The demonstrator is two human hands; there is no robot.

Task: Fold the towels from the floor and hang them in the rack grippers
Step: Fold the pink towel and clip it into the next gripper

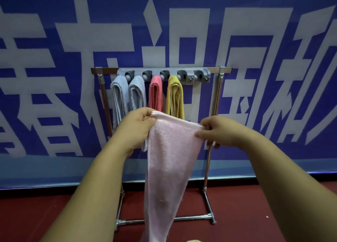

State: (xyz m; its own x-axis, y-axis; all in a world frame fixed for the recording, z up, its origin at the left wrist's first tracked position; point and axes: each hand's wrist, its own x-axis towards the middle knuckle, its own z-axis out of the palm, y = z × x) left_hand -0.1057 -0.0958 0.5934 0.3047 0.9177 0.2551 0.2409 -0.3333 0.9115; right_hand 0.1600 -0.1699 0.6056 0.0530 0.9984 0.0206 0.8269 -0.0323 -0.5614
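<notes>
Pale pink towel (pixel 169 159) hangs in front of the person, held up by its top edge between both hands and narrowing as it drops past the bottom of the view. The left hand (pixel 138 125) grips the upper left corner with curled fingers. The right hand (pixel 217 130) pinches the upper right corner between thumb and fingers, so the top edge stretches between them on a slight slope, higher at the left. Behind the towel a metal rack (pixel 207 167) stands on a dark red floor (pixel 54 214), close against a blue banner (pixel 255 159) printed with large pale characters. A grey clip bar (pixel 156 70) runs along the top of the rack, and four folded towels hang from it side by side: a grey towel (pixel 119 96) at the left, a second grey towel (pixel 136 94), a coral towel (pixel 156 94) and a yellow towel (pixel 175 97). At the bottom edge of the view shows a yellow-green patch (pixel 191 240), too little to identify.
</notes>
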